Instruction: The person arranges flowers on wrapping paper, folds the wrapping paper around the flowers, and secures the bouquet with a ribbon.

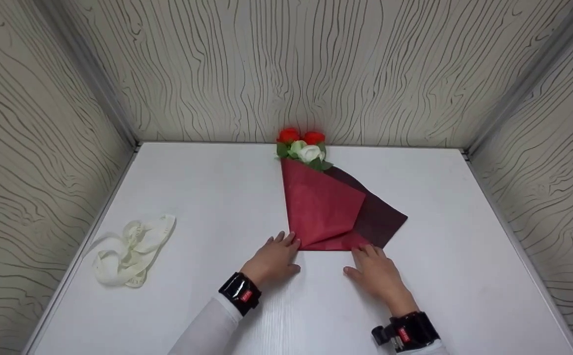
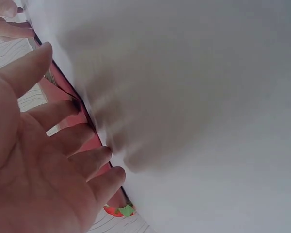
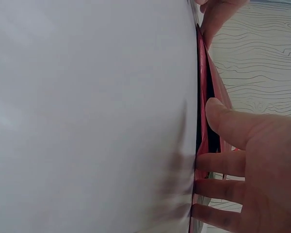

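A bouquet of red roses [image 1: 314, 138] and white roses [image 1: 311, 153] with green leaves lies at the table's back edge, its lower part covered by folded wrapping paper [image 1: 323, 204]. The paper is red on one face and dark maroon on the other, and its maroon side spreads to the right. My left hand [image 1: 275, 261] touches the paper's lower left corner with extended fingers. At the lower right corner, the fingertips of my right hand [image 1: 379, 273] rest on the bottom fold. The flower stems are hidden inside the paper.
A loose heap of cream ribbon [image 1: 133, 254] lies on the left of the white table [image 1: 207, 197]. Wood-patterned panels [image 1: 247, 74] enclose the table at the back and both sides. A black strap with a camera sits on each wrist.
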Action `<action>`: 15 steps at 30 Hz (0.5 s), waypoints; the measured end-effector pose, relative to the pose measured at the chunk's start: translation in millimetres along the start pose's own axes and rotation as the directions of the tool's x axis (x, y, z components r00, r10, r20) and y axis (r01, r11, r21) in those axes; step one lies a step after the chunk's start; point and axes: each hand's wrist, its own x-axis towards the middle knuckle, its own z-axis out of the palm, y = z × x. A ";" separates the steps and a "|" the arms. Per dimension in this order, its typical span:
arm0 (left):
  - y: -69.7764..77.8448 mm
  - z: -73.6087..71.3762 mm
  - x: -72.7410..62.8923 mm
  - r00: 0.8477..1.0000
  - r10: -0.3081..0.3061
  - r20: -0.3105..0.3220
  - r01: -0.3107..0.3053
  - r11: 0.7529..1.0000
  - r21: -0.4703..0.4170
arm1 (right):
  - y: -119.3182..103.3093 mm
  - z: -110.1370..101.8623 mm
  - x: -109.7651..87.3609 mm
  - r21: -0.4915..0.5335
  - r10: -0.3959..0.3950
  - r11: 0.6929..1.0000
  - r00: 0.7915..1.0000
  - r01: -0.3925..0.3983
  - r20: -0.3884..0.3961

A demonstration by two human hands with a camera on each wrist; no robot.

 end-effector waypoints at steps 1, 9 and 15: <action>0.3 0.3 0.1 1.000 0.000 -0.001 0.000 1.000 0.009 | 0.0 -0.1 0.0 0.002 0.002 1.000 1.000 -0.002 0.001; 4.7 1.6 -6.0 1.000 -0.018 0.008 0.017 0.998 0.056 | -2.9 -3.0 -2.8 0.013 0.006 1.000 1.000 -0.006 0.020; 9.6 4.0 -18.6 1.000 0.004 0.011 -0.006 0.990 0.142 | -7.3 -8.5 -9.5 0.015 -0.006 1.000 0.999 0.006 0.036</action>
